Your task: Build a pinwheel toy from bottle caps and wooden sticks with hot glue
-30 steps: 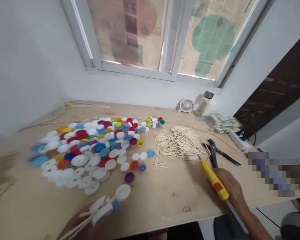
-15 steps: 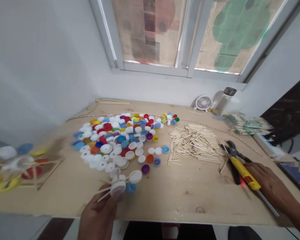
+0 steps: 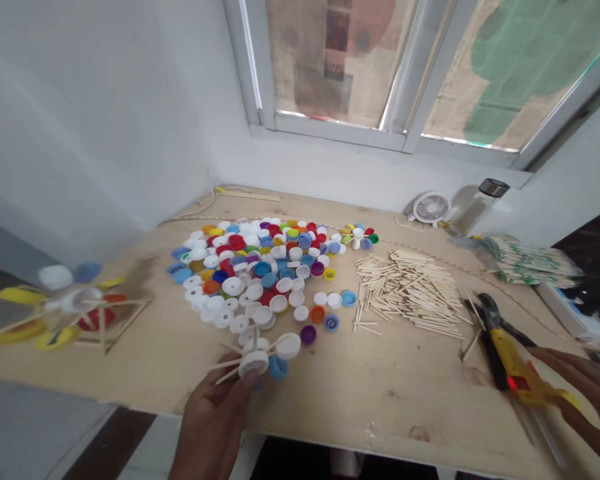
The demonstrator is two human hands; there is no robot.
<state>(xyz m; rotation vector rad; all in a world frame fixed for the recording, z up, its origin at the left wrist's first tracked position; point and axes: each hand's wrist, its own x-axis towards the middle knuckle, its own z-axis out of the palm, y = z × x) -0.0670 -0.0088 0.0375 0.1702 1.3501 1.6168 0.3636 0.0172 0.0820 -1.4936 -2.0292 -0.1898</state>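
My left hand [image 3: 220, 407] pinches a white bottle cap [image 3: 253, 363] with thin wooden sticks stuck out around it. A white cap [image 3: 288, 345] and a blue cap [image 3: 279, 367] sit on its right-hand sticks. At the right, my right hand [image 3: 587, 383] has its fingers around the handle end of a yellow glue gun [image 3: 513, 367], smeared by motion. A clear glue stick juts from the gun's rear. Beneath and beside the gun are dark-handled pliers [image 3: 489, 327] and a few sticks.
Many coloured bottle caps [image 3: 233, 287] are heaped mid-table, left of a pile of wooden sticks [image 3: 413, 293]. A wheel of caps on a stick frame [image 3: 103, 327] stands at left. Behind are a small cap flower [image 3: 359, 236], a fan [image 3: 431, 208], a bottle [image 3: 475, 210] and bagged sticks [image 3: 525, 259].
The view has swung left. My right hand has shifted back along the glue gun toward its handle, and the gun has turned. My left hand keeps its hold on the cap piece.
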